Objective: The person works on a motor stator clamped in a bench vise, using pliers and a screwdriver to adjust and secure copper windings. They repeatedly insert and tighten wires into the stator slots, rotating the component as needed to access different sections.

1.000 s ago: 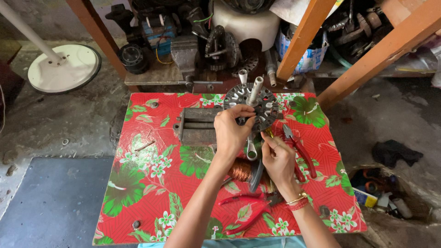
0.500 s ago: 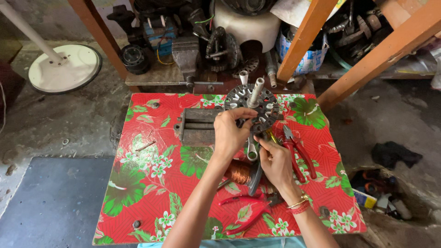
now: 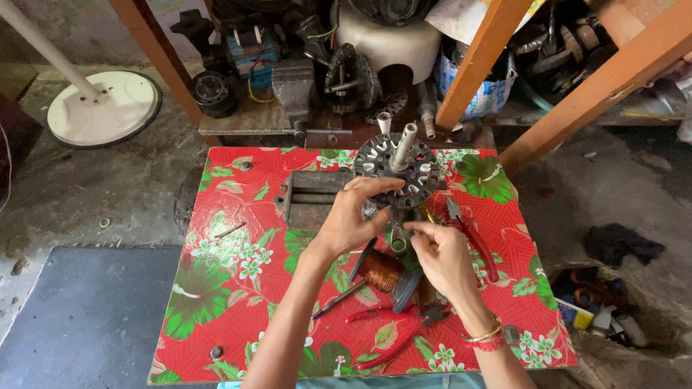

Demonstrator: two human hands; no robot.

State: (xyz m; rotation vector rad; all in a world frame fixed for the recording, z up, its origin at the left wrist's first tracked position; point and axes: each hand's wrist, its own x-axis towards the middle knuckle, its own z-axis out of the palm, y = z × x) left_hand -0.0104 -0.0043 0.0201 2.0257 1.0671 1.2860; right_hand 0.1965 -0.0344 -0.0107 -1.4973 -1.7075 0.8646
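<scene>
1. The round grey metal motor stator with slotted teeth and a pale shaft point(image 3: 398, 167) stands at the far edge of the small table covered in red floral oilcloth point(image 3: 216, 288), seemingly clamped in the grey metal bench vise point(image 3: 311, 198) so it stays put while both hands work on it.
2. The left hand point(image 3: 353, 220) rests on the stator's near rim, fingers curled together over the teeth, apparently steadying it.
3. The right hand point(image 3: 443, 256) hovers just below the stator, thumb and forefinger pinched together; whether they grip a fine wire is too small to tell.
4. A spool of copper wire with dark flanges point(image 3: 380, 270) lies between the forearms near the table's middle, within easy reach.
5. Red-handled pliers point(image 3: 472, 234) lie towards the right edge, and a second red-handled tool point(image 3: 389, 335) lies by the near edge.
6. A round white fan base with a pole point(image 3: 104, 108) sits on the floor, well apart to the left.
</scene>
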